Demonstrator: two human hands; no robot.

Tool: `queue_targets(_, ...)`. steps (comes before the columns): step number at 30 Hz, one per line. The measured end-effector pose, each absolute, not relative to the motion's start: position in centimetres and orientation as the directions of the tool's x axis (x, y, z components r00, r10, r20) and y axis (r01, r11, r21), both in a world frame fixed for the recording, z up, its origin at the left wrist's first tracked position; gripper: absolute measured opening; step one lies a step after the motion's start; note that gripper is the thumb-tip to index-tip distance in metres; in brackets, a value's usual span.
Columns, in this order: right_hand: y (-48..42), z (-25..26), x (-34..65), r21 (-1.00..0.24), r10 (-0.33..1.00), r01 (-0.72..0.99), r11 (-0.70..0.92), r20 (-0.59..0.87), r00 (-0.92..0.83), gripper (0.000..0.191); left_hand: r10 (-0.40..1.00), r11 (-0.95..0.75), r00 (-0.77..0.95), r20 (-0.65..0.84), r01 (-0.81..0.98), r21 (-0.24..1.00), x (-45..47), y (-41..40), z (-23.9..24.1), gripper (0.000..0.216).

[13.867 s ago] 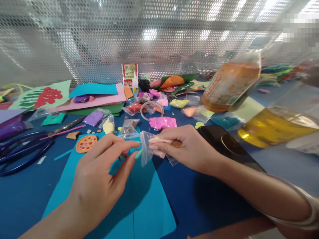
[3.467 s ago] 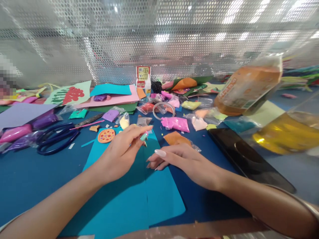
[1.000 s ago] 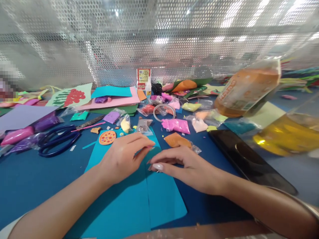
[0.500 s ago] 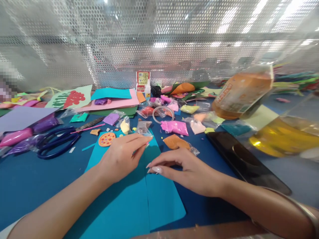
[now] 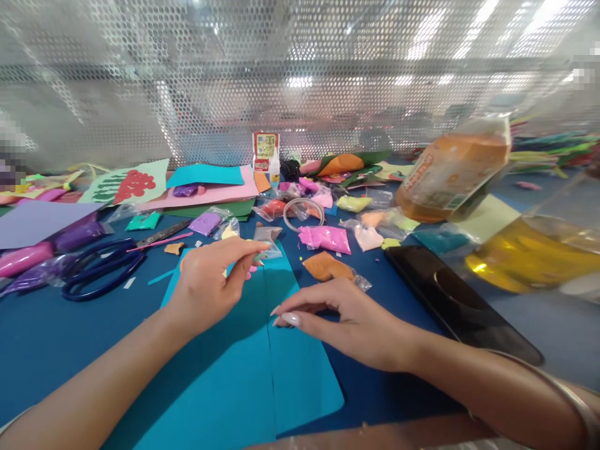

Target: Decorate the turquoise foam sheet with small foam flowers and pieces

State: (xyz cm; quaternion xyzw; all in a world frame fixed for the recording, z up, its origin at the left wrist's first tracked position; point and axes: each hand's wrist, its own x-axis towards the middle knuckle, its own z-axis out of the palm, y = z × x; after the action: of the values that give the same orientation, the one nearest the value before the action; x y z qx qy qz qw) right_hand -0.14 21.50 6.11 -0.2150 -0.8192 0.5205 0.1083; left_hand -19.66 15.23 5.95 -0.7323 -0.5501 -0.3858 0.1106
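My left hand hovers over the turquoise card, thumb and forefinger pinched together. A tiny greenish bit shows at its fingertips, too small to name. Small pink pieces show just below those fingertips. Behind the knuckles peeks the orange edge of a round clay pizza, mostly covered. My right hand is at the card's right side, its thumb and fingers closed; whatever they hold, if anything, is hidden. Beyond it lies an orange clay packet, and a small clear bag is past the left fingertips.
Blue-handled scissors lie left of the card. A black phone is near my right forearm. Several clay packets, a clear ring and coloured paper spread across the back. A bottle of orange drink leans at the right, beside a yellow liquid container.
My left hand has shifted left and now covers most of the pizza. Small pink pieces have come into view under its fingertips. My right hand is almost unchanged. The view has shifted slightly.
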Motion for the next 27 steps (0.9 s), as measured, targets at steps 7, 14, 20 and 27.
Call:
queue_targets(7,21.5,5.78,-0.12,-0.904,0.461,0.224,0.363,-0.034,-0.887,0.018,0.725,-0.382,0.018,0.689,0.843,0.38,-19.9,15.24,6.39,0.011)
queue_targets(14,21.53,5.92,-0.1,-0.894,0.45,0.233,0.382,-0.04,-0.892,0.02,0.752,-0.338,0.027,0.658,0.873,0.351,-19.94,15.32,6.16,0.018)
queue_targets(20,21.58,6.0,-0.06,-0.894,0.463,0.249,0.372,-0.054,-0.885,0.02,0.825,-0.295,-0.024,0.565,0.834,0.466,-19.79,15.53,5.89,0.016)
queue_targets(27,21.52,5.83,-0.1,-0.896,0.461,0.239,0.373,-0.044,-0.886,0.019,0.818,-0.33,0.036,0.574,0.847,0.417,-19.66,15.24,6.43,0.02)
